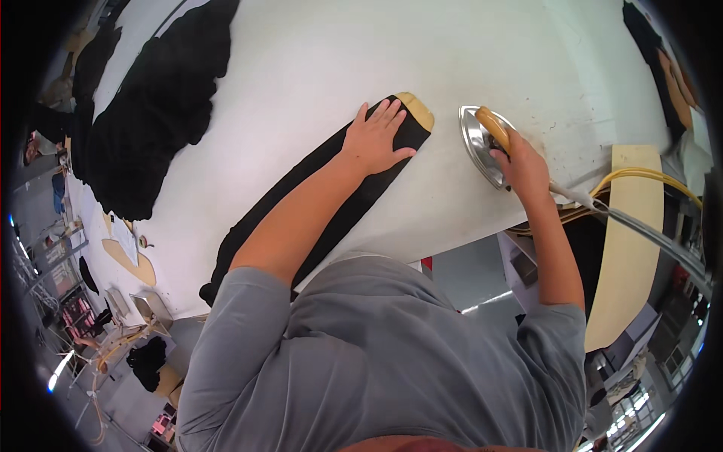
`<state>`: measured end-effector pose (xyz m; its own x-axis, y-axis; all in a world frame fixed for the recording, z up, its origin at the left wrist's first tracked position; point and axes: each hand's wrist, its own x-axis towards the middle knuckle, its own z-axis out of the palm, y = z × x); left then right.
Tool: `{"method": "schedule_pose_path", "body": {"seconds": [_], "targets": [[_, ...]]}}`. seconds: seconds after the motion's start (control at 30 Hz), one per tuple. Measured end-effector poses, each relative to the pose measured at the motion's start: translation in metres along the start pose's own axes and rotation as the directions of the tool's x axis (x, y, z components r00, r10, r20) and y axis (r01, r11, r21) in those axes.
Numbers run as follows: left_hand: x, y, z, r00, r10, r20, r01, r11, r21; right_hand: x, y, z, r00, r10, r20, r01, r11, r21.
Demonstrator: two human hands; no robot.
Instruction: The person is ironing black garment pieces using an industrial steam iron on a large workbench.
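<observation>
A long strip of black cloth [331,218] lies across the white table [316,68], over a tan wooden form whose rounded tip [419,108] sticks out at the far end. My left hand [376,138] lies flat on the cloth near that tip, fingers spread. To the right, my right hand [520,167] grips the tan handle of a silver iron [477,139], which rests on the table surface just beside the cloth's end, not touching it.
A large heap of black fabric [154,113] covers the table's far left. A yellow hose and grey cord [640,181] run from the iron off to the right over a tan wooden board [629,248]. More dark cloth [648,45] lies far right. Racks and floor clutter lie lower left.
</observation>
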<state>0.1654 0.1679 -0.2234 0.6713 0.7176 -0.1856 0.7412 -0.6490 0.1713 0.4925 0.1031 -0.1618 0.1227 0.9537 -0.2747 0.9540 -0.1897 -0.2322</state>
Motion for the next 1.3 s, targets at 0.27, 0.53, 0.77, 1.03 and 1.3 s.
{"method": "schedule_pose_path", "body": {"seconds": [0.27, 0.53, 0.77, 1.03, 1.3], "targets": [[0.015, 0.040, -0.013, 0.994, 0.051, 0.100, -0.054, 0.998, 0.030, -0.015, 0.002, -0.004, 0.997, 0.060, -0.056, -0.061, 0.998, -0.019], [-0.229, -0.063, -0.042, 0.644, -0.634, -0.427, 0.369, 0.747, -0.553, 0.006, -0.095, -0.005, 0.988, 0.151, 0.029, -0.154, 0.969, 0.194], [-0.469, -0.069, -0.036, 0.062, -0.895, -0.442, 0.301, 0.439, -0.847, -0.107, -0.226, 0.072, 0.963, -0.268, -0.007, 0.268, 0.962, 0.055], [-0.519, -0.079, -0.084, -0.007, -0.839, -0.544, 0.118, 0.540, -0.833, -0.270, -0.410, 0.161, 0.414, -0.878, 0.241, 0.881, 0.453, 0.138], [-0.578, -0.012, 0.017, 0.047, -0.939, -0.342, 0.280, 0.341, -0.898, -0.217, -0.315, 0.128, 0.676, -0.734, 0.073, 0.737, 0.670, -0.091]]}}
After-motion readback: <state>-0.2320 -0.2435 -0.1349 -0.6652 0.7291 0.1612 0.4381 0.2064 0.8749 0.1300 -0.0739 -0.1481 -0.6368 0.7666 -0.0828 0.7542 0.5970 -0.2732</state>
